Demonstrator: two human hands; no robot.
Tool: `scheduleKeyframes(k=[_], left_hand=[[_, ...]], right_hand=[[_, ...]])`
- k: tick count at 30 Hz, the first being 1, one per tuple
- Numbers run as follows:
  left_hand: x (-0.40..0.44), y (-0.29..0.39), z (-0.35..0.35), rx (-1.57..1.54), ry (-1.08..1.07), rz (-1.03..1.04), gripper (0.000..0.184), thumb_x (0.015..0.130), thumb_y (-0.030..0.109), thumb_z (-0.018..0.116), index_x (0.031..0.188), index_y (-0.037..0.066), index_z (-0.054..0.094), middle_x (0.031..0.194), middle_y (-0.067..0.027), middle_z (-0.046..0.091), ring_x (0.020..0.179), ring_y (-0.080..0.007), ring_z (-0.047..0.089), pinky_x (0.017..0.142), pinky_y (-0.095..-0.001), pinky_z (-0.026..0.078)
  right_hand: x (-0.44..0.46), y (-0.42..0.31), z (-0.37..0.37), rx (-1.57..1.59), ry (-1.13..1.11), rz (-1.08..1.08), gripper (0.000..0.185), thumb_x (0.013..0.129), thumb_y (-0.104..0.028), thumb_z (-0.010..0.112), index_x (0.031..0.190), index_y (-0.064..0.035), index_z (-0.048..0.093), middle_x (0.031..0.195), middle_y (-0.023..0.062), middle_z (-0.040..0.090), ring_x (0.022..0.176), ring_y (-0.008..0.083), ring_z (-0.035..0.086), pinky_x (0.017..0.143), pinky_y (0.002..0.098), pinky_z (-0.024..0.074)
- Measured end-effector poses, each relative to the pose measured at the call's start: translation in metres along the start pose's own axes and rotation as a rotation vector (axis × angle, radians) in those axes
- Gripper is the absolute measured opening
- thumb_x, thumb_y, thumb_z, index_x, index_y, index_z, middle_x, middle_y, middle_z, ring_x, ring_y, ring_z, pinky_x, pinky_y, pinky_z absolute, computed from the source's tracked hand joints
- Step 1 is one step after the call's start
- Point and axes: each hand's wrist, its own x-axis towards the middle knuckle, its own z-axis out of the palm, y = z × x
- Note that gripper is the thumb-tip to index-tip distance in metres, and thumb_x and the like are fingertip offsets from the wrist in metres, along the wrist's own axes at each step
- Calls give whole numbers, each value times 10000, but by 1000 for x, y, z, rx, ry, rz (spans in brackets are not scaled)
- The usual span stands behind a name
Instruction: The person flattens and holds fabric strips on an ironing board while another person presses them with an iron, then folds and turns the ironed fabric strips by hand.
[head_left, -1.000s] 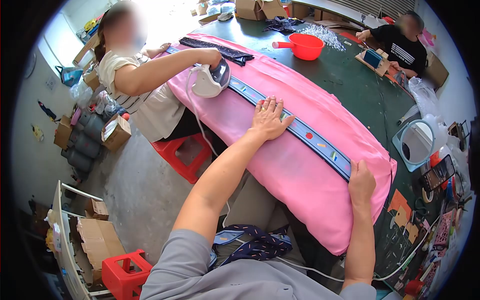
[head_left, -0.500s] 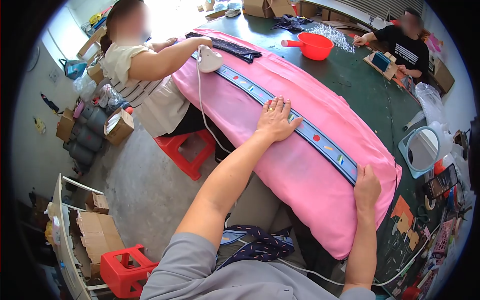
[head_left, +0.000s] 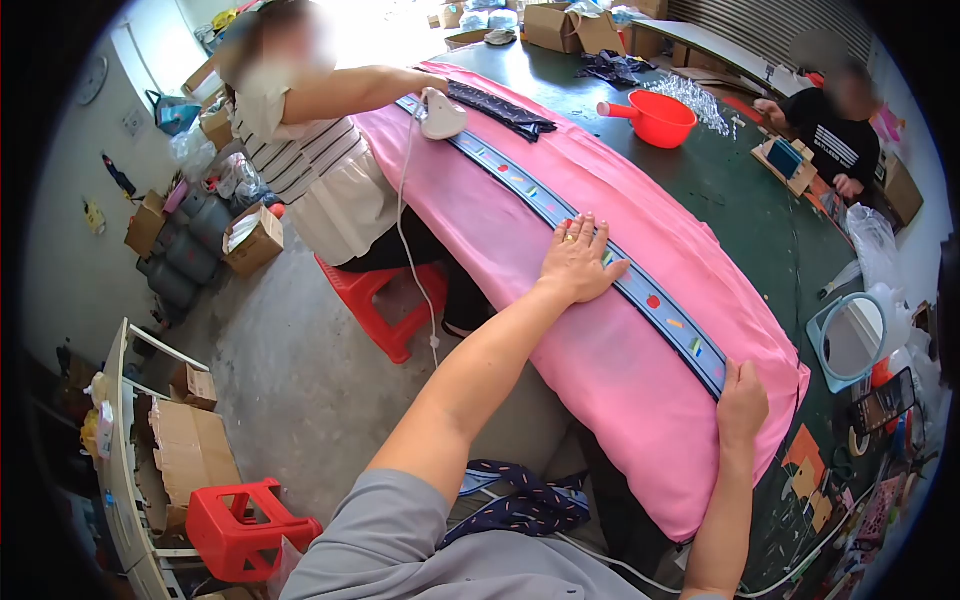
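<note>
A long blue patterned strip (head_left: 655, 300) with dark edges lies along the pink cloth (head_left: 640, 400). My left hand (head_left: 578, 262) rests on its middle part, palm down with fingers spread. At the strip's near right end, my right hand (head_left: 742, 402) is closed round the end of the strip. A co-worker at the far left of the cloth has a hand on a white iron (head_left: 441, 116), which stands by the strip's far end. Beside it lies a folded dark patterned strip (head_left: 500, 108). More dark patterned fabric (head_left: 520, 495) rests on my lap.
On the green table (head_left: 700, 175) are a red dipper (head_left: 662, 118), a mirror (head_left: 852, 338) and a phone (head_left: 884, 400). Another person sits at the far right. Red stools (head_left: 240, 530) and cartons (head_left: 253, 240) stand on the floor at left. A white cord hangs from the iron.
The view has shifted, so the scene sits further right. The iron has moved along the strip toward its far end, away from my hands. My hands keep their places on the strip.
</note>
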Motion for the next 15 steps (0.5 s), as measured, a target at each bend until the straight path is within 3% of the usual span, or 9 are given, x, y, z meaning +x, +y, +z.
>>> scheduleKeyframes(k=[15], left_hand=[[-1, -1, -4, -2, 20, -3, 842, 1009, 626, 327, 1557, -13, 330, 1624, -248, 295, 1548, -356, 196, 1251, -477, 102]], right_hand=[[2, -2, 1, 45, 8, -9, 399, 1049, -334, 518, 787, -39, 458, 670, 142, 584, 578, 323, 520, 588, 450, 427]])
